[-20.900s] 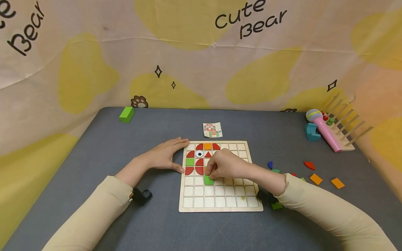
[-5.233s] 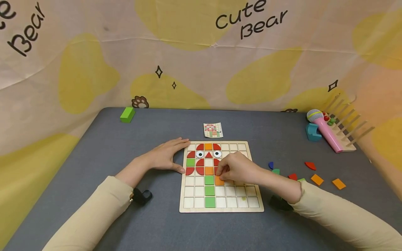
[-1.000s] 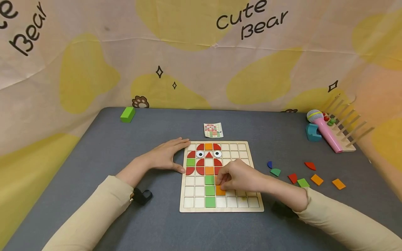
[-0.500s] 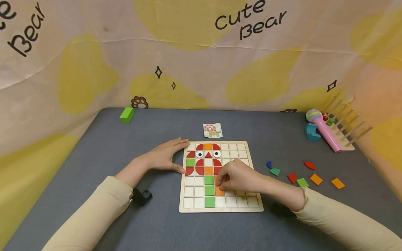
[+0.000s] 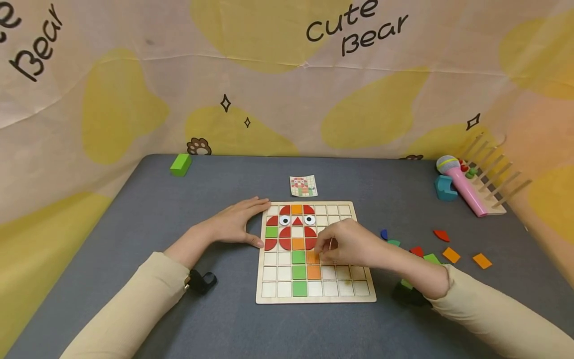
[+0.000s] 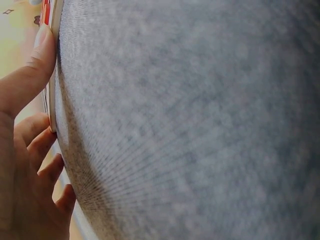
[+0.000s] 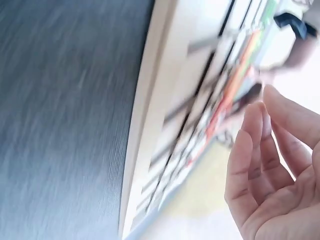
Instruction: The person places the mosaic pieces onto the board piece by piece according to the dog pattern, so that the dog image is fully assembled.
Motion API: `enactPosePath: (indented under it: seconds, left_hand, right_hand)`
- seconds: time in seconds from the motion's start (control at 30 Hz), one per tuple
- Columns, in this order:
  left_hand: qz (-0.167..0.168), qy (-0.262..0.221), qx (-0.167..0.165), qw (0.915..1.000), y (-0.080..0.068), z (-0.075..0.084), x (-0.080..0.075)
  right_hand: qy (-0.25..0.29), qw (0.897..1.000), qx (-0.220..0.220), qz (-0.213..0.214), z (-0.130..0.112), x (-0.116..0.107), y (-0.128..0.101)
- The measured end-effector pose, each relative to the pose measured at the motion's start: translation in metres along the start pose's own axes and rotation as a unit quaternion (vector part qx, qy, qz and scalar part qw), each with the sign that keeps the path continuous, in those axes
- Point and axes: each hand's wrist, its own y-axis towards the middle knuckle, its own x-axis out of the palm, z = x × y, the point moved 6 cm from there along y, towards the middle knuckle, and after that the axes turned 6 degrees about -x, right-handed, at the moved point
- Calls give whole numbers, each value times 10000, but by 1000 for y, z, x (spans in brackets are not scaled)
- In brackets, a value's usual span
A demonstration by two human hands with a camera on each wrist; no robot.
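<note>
Both hands work at the wooden grid board (image 5: 354,298) lying mid-table: the left hand (image 5: 233,224) rests flat, fingers straight, against its left edge, while the right hand (image 5: 347,244) hovers loosely open, holding nothing, just beside two orange squares (image 5: 313,265).

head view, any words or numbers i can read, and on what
"Cute Bear" on the backdrop cloth, top middle.
"e Bear" on the same cloth at top left, cut off by the frame edge.
The small card behind the board has a printed pattern; any text is too small to read.
</note>
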Motion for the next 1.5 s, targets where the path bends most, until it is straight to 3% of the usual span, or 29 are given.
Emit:
enactPosePath:
  seconds: [0.4,0.67,1.0,1.13,1.3,1.5]
  left_hand:
    - [10,-22,-14,10000,-1,-3,0]
    - [-7,-40,-72,10000,-2,-4,0]
    - [-7,4,-54,10000,1,-3,3]
    - [-15,-9,-67,10000,1,-1,3]
    - [-21,-17,-39,10000,1,-1,2]
    - [-29,9,-23,10000,1,-1,1]
  right_hand:
    - [-311,9949,761,588,39,-64,-44]
    - [-228,9912,1076,735,65,-87,-83]
    - [-77,9901,1358,341,122,-96,-144]
    - [178,9916,1273,114,142,-97,-167]
    - [474,9893,1372,-171,158,-96,-186]
    - [344,9830,1750,-438,167,-91,-197]
